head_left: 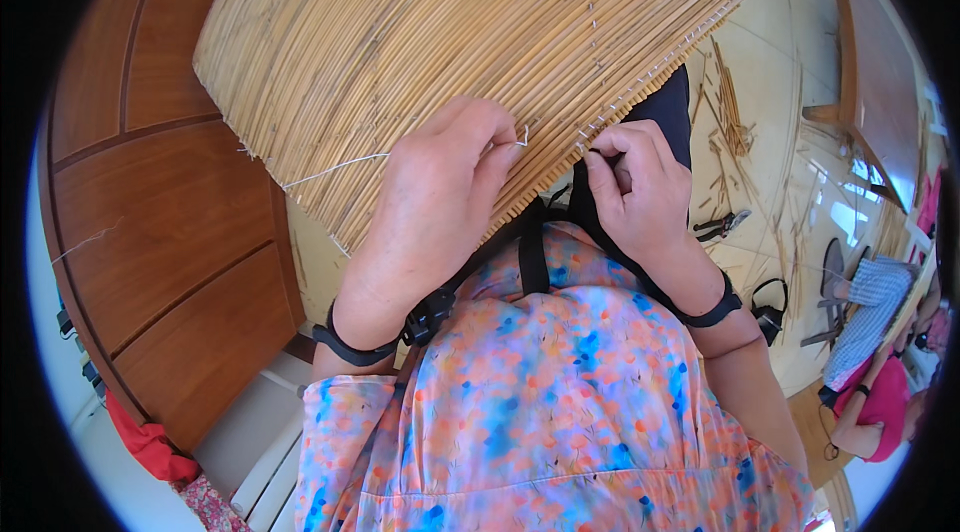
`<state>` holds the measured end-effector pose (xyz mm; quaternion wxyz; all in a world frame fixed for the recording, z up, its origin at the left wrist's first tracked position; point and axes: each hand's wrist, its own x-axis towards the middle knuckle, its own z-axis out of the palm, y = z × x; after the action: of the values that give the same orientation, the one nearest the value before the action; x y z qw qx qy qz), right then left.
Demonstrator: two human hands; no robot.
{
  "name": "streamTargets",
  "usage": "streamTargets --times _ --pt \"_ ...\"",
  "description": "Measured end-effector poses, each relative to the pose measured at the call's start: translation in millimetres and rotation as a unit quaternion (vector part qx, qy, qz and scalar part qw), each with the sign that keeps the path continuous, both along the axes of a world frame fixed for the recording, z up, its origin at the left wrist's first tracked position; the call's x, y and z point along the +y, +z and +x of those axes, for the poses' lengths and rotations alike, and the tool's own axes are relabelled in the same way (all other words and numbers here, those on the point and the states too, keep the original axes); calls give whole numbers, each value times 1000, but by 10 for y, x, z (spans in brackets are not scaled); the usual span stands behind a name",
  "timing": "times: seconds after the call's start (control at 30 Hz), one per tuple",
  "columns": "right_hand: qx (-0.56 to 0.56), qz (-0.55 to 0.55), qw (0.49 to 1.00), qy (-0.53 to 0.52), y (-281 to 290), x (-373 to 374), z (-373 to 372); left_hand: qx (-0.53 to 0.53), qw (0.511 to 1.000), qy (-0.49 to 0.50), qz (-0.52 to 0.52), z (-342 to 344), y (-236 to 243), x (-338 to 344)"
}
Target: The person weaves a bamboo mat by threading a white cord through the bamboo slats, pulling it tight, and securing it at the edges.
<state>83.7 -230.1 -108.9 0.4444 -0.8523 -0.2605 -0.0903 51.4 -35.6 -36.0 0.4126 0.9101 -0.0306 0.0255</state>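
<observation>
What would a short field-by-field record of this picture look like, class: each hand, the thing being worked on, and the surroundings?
Left hand: fingers pinch a thin white thread at the mat's edge
Right hand: fingers pinch the same edge, further right
Work piece: curved mat of straw-coloured reeds, held up over the lap
Wrists: black strap on each
Floor: pale tiles with loose reed scraps and dark pliers
Left side: brown wooden panelling
Far right: other people seated

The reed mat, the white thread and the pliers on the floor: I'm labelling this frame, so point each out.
reed mat (420, 42), head view, middle of its slats.
white thread (335, 170), head view, loose strand left of the left hand.
pliers (722, 225), head view, on the handles.
</observation>
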Motion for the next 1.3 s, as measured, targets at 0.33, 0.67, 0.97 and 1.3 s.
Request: streamTargets --times 0.33,0.67,0.97,1.3 --pt "-60 5 998 0 -43 112 42 61 998 29 -9 -69 -15 99" --pt "-36 -11 999 -4 -24 18 -3 53 998 25 -31 -101 -41 141" --pt "-25 -24 999 -2 93 -29 -17 38 999 25 -23 -103 -36 121" --pt "-63 -49 997 10 15 45 24 39 998 29 -32 -100 -46 123"
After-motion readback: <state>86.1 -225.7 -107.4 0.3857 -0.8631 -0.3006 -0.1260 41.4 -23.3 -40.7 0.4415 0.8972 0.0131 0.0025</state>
